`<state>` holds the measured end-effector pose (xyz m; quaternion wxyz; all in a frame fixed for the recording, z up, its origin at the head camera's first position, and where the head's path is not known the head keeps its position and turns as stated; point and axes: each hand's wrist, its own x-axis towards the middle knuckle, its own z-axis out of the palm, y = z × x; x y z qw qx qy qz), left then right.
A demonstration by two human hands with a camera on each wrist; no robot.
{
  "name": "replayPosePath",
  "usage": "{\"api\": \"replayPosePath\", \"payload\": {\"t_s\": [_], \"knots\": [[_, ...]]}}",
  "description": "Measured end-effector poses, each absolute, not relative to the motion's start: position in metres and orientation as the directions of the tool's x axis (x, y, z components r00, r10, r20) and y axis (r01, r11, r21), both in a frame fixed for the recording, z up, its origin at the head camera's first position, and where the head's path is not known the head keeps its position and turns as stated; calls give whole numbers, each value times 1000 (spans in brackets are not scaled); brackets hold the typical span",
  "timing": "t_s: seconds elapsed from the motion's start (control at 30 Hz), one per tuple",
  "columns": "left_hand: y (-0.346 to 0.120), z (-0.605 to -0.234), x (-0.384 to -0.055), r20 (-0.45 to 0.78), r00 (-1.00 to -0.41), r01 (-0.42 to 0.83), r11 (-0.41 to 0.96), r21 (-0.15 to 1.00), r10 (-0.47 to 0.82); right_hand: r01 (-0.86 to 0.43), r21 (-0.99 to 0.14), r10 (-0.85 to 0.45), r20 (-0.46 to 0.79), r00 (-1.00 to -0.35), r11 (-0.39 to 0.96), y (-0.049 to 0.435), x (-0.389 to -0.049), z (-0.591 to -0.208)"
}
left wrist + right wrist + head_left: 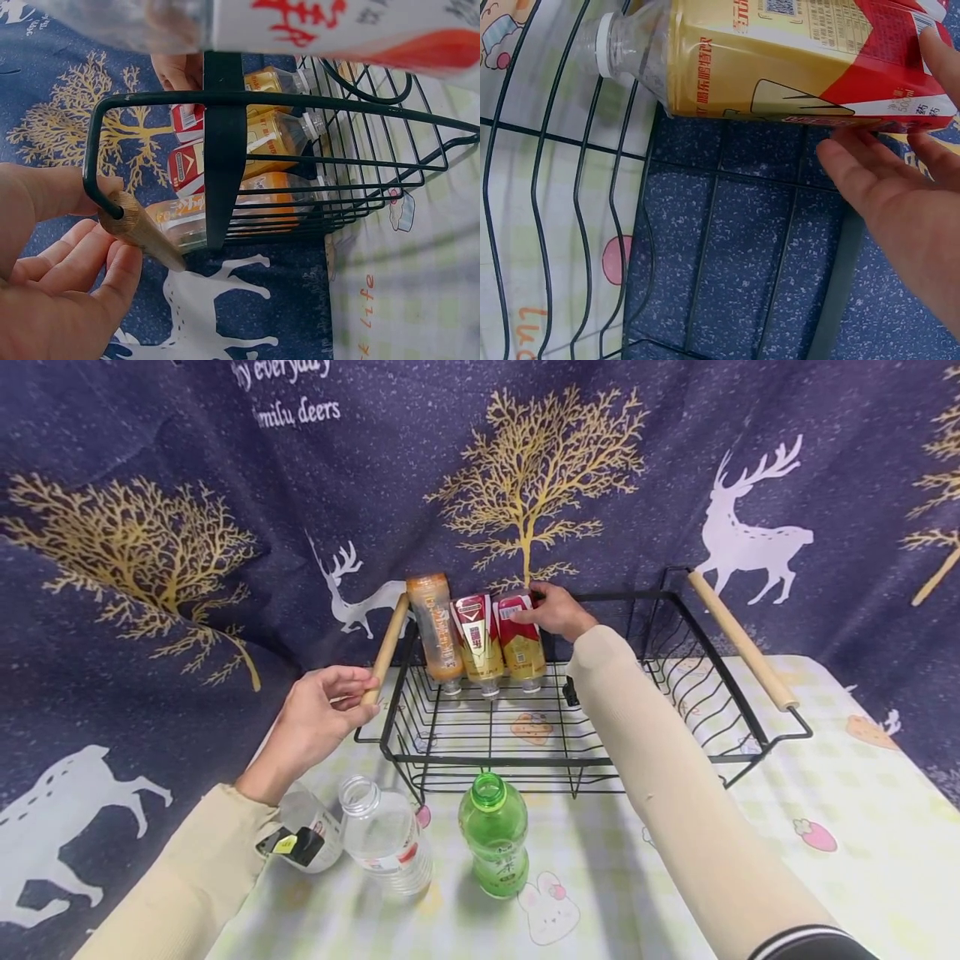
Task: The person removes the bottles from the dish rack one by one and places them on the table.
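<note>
Upside down along the back of a black wire basket (517,761) stand three bottles, necks pointing down. The leftmost is a clear bottle with an orange label (437,627); beside it is a red-and-gold bottle (478,643), then a second red-and-gold bottle (527,652). My right hand (558,610) grips that rightmost bottle near its upturned base, thumb on the label side and fingers along its edge, as the right wrist view shows. With thumb and fingertips, my left hand (318,714) holds the front end of the basket's left wooden handle (142,232).
In front of the basket, an uncapped green bottle (498,839) and an uncapped clear bottle (386,839) stand on the checked tablecloth (825,793). Another clear bottle (326,839) is partly hidden by the left wrist. A dark printed curtain (420,460) hangs behind.
</note>
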<state>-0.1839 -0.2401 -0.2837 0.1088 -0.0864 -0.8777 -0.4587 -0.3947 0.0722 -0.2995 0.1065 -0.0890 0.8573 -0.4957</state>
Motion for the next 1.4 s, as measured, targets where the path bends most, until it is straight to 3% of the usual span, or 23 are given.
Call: {"api": "replayPosePath", "payload": {"t_s": [0.3, 1.4], "knots": [[-239, -283, -184, 276, -959, 261, 563, 784, 61, -65, -847, -251, -82, -965, 527, 77, -393, -298], [-238, -280, -184, 251, -967, 229, 578, 784, 43, -124, -893, -298, -11, -955, 432, 104, -360, -266]]}}
